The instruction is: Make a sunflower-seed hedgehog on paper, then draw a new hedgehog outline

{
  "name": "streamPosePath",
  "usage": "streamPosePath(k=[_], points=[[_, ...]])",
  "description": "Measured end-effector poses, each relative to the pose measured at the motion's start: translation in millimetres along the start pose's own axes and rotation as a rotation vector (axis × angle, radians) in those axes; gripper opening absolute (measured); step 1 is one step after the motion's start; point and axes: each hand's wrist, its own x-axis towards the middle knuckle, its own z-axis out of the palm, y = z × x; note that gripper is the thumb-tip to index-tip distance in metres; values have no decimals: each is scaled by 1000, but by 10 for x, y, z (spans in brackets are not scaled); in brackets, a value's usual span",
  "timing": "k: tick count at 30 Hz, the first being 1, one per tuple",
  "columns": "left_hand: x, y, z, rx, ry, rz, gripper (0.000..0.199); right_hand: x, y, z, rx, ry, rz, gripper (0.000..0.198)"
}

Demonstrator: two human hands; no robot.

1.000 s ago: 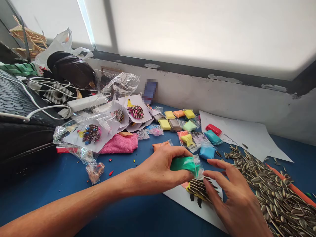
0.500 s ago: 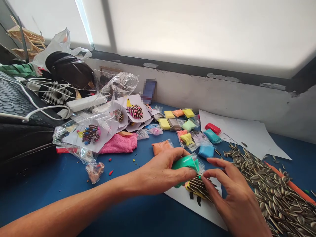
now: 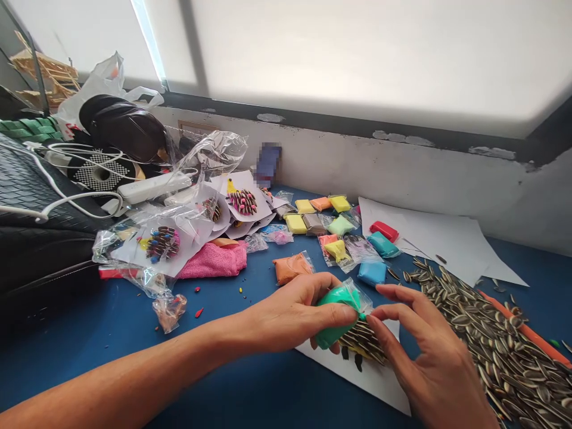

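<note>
My left hand [image 3: 297,316] is closed round a clear packet of green modelling clay [image 3: 336,307], thumb on top. From the packet's mouth a small bit of green clay [image 3: 363,317] sticks out, pinched by the thumb and forefinger of my right hand [image 3: 424,351]; its other fingers are bent and apart. Beneath both hands lies a white sheet [image 3: 379,387] bearing a hedgehog figure [image 3: 364,342] made of striped sunflower seeds, with yellow clay and black feet. The packet and my fingers hide part of the figure.
Sunflower seeds [image 3: 500,345] are heaped at right around an orange stick [image 3: 529,336]. Clay packets, including a blue one [image 3: 372,273] and an orange one [image 3: 292,268], lie behind my hands. Finished seed figures [image 3: 243,201], a pink towel [image 3: 214,260] and a black bag [image 3: 44,238] stand left.
The green packet has tilted and shifted slightly right, covering more of the figure. My right fingertips have risen slightly to its mouth, where the green bit now shows.
</note>
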Motion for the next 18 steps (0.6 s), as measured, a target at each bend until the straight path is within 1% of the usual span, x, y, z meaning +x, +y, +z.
streamPosePath(k=[3, 6, 8, 12, 15, 18], points=[[-18, 17, 2, -62, -38, -29, 30, 9, -28, -16, 29, 9, 21, 14], [-22, 6, 20, -187, -108, -36, 33, 4, -50, -35, 40, 20, 10, 11], [-11, -14, 35, -277, -129, -42, 40, -6, -59, -42, 36, 27, -10, 10], [8, -44, 44, -385, -62, -58, 46, -17, -81, -36, 22, 20, -24, 9], [6, -42, 39, -373, -28, -64, 46, -13, -96, -26, 45, 17, -26, 11], [4, -33, 38, -342, -40, -83, 49, 1, -96, -32, 81, 12, -15, 13]])
